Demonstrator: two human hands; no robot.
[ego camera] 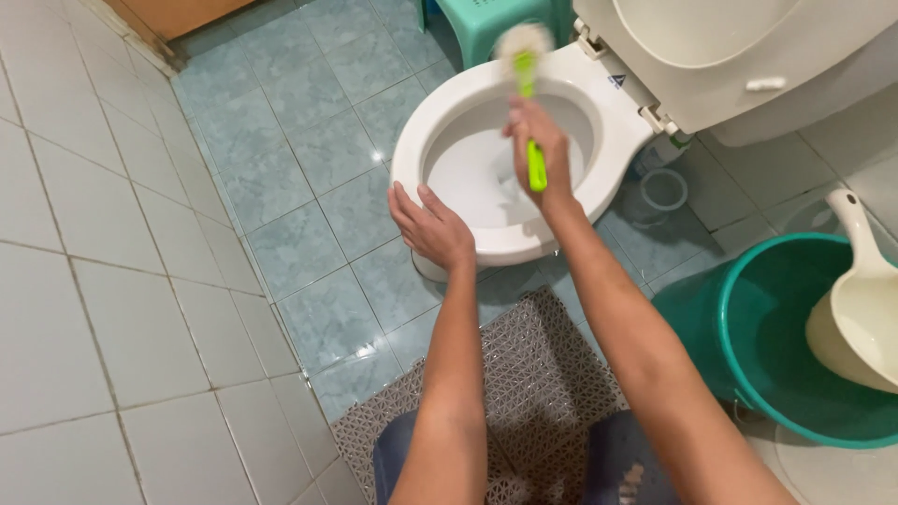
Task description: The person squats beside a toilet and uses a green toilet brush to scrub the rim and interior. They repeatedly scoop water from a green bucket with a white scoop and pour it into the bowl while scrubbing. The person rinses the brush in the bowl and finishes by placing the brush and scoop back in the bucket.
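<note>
- Right hand (541, 145), centre top of the frame: fingers closed around the green handle of a brush (528, 89), held above the open bowl; the pale bristle head points toward the top of the frame and is blurred.
- Left hand (430, 227), centre: fingers spread fairly wide, palm flat on the near left rim of the toilet (440, 112), holding nothing.
- Toilet, upper centre: white bowl, with the seat and lid (711, 47) raised at the upper right.
- Mat (524, 374), lower centre: grey, perforated, on the tiled floor (309, 140) just before the bowl; the person's knees rest at its near edge.
- Bucket (748, 327), lower right: teal, with a cream dipper (865, 309) lying inside it.
- Stool (482, 23), top centre: teal, behind the bowl.
</note>
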